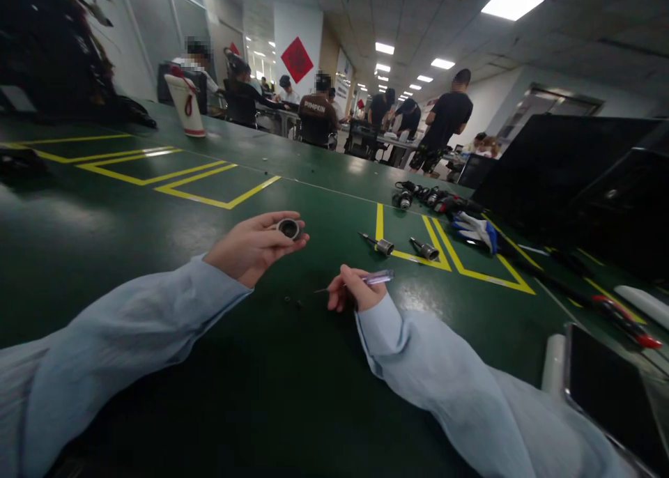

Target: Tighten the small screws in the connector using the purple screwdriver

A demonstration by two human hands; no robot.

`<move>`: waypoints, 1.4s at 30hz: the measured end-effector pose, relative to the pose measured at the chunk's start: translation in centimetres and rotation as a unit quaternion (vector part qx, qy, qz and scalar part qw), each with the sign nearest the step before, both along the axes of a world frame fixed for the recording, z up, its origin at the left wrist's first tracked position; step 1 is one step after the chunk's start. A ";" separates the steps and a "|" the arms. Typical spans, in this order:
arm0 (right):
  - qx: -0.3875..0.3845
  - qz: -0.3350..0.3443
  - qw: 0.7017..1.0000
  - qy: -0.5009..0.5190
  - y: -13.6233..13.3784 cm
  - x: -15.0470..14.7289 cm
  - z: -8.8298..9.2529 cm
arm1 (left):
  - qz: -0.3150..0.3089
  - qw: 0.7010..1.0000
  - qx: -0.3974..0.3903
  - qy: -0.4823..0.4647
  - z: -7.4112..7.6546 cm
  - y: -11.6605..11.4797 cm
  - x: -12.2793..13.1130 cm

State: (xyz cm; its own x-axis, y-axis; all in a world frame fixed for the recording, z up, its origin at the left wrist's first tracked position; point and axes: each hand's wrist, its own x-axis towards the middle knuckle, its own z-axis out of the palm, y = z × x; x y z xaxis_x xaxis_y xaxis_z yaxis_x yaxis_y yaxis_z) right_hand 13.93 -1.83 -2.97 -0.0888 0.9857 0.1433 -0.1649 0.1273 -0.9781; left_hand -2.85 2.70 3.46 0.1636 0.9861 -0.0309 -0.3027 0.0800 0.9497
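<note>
My left hand (254,247) is closed around a round metal cup-like part (288,229), its hollow end turned up toward me. In my right hand (358,290) is a small screwdriver with a clear purple handle (377,277); its thin shaft points left, toward the space below my left hand. Two tiny dark pieces (299,304) lie on the green table between and below the hands. Beyond my right hand rest two metal parts with thin shafts and cylinder ends, one on the left (384,247) and one on the right (428,252).
Yellow tape (230,205) marks rectangles on the green table (209,408). A blue-white glove (475,230) and dark metal parts with cables (418,196) lie at the right back. A phone-like device (611,387) is beside my right arm. A white cup (185,105) stands far left; people work beyond.
</note>
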 end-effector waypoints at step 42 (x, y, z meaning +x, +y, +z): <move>0.097 -0.049 0.992 -0.071 -1.0 -1.3 -0.8 | -0.046 0.990 -0.105 0.080 -2.8 -0.6 0.3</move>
